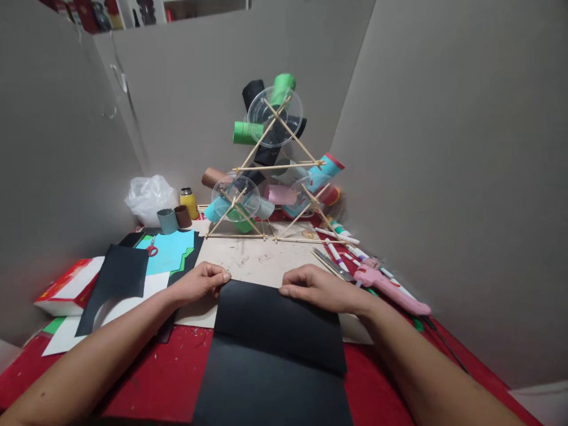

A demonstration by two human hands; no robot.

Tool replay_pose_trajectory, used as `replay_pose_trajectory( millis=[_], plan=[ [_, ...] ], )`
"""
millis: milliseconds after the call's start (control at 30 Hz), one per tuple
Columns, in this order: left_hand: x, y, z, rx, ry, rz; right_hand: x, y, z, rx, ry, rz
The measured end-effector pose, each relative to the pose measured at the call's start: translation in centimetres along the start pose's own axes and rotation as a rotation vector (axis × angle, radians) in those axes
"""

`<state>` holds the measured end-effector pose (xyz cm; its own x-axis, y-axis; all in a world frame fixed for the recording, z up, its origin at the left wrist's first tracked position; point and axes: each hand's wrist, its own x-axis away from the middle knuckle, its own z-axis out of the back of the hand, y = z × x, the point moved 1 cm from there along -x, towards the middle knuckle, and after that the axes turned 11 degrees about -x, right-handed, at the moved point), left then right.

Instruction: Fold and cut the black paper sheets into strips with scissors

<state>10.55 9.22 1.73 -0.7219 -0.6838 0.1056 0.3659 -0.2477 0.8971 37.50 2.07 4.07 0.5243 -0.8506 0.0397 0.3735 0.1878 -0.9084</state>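
A sheet of black paper (270, 378) lies before me, with a crease or fold across it and its upper part raised. My left hand (203, 281) pinches the far left corner between thumb and fingers. Farther right on the same edge, my right hand (317, 287) is closed on the paper, thumb on top and fingers partly hidden behind it. Beyond both hands is a beige board (257, 260) with small dark smudges. On it stands a model of wooden sticks (279, 167), clear plastic discs (275, 116) and coloured paper tubes (248, 132).
Black, blue and white paper sheets (171, 251) lie at left with red-handled scissors (152, 248), beside a red-and-white box (71, 287). Behind them are a yellow bottle (189, 204) and a plastic bag (151, 198). A pink glue gun (393, 287) and markers (337, 255) lie right on the red cloth (164, 378).
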Motion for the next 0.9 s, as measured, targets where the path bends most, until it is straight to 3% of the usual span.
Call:
replay_pose_trajectory(
  millis=[167,300,400,500,733,900],
  plan=[
    [-0.4,-1.3,0.9,0.119,0.163,0.036,0.2,0.9,1.1,-0.055,0.037,-0.007],
    [-0.8,-2.1,1.5,0.296,0.320,0.053,-0.1,1.9,2.0,-0.200,0.236,0.008],
    [-0.9,-2.3,1.3,0.358,0.302,0.048,-0.5,2.1,1.8,-0.386,0.459,0.021],
    [-0.8,-2.2,0.8,0.455,0.252,0.059,-0.9,2.0,1.3,-0.465,0.555,0.051],
    [-0.4,-1.4,1.1,0.558,0.354,0.123,-0.8,2.2,0.8,-0.506,0.533,0.024],
    [-0.1,-1.4,2.7,0.582,0.111,0.196,-0.4,1.9,0.5,-0.475,0.329,-0.062]
  ],
)
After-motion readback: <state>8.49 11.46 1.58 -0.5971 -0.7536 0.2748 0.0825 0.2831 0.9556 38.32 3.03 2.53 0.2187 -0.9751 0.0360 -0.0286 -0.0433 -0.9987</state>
